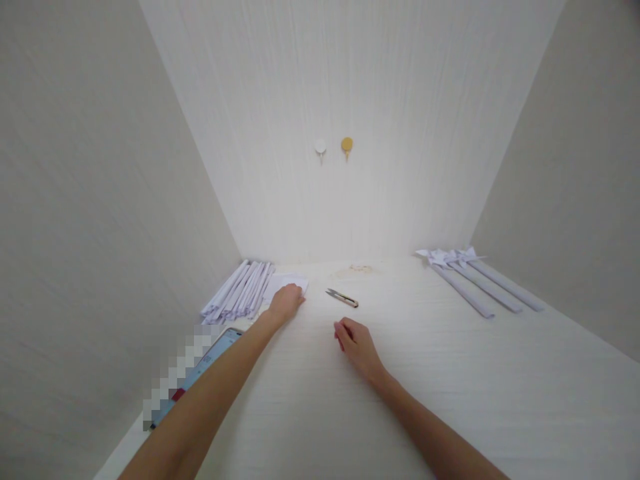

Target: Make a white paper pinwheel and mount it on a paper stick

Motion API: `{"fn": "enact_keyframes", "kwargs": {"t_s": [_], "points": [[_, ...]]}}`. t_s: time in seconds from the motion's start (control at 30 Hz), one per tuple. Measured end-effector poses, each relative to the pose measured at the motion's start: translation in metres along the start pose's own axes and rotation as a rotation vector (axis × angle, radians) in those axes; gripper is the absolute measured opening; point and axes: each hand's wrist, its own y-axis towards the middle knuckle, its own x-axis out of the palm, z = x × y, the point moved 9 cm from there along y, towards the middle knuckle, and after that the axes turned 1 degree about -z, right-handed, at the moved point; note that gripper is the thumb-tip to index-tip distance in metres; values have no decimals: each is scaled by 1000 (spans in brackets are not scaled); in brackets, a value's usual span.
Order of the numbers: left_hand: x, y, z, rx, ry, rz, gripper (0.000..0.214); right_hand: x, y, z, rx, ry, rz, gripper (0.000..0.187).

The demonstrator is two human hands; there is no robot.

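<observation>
My left hand (pixel 286 303) reaches forward and rests, fingers curled down, on a small stack of white paper sheets (pixel 289 281) at the back left of the white table (pixel 450 373). My right hand (pixel 356 343) lies on the table near the middle, fingers curled under, nothing visible in it. A small pair of thread snips (pixel 343 298) lies on the table just beyond the right hand, not touched. A pile of rolled white paper sticks (pixel 240 293) lies left of the paper sheets.
Three paper pinwheels on rolled sticks (pixel 475 280) lie at the back right. A phone (pixel 200 373) lies near the left table edge under my left forearm. Two wall hooks, white (pixel 321 148) and gold (pixel 347 145), are on the back wall. Walls close in on three sides.
</observation>
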Motion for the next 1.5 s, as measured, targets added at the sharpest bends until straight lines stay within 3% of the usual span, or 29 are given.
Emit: {"fn": "enact_keyframes", "kwargs": {"t_s": [0.33, 1.03, 1.17, 1.3, 1.37, 1.43, 1.5], "points": [[-10, -6, -2, -58, 99, 27, 36, 1, -1, 1, 1, 20, 1, 31], [-26, -6, -10, -64, 172, 96, 32, 6, 0, 4, 25, 23, -53, 30], [-40, -7, -10, -79, 133, 157, 34, 5, 0, 4, 20, 40, -41, 29], [-81, -22, -22, -206, -291, 467, 32, 3, 0, 8, 53, 127, -23, 30], [-91, -31, -23, -198, -602, 565, 28, 0, 1, 13, 82, 215, 6, 29], [-79, -37, -26, -250, -1000, 524, 24, -6, 2, 19, 120, 343, 74, 30], [-55, -47, -23, -340, -1371, 454, 26, -13, 3, 26, 168, 485, 165, 33]]}}
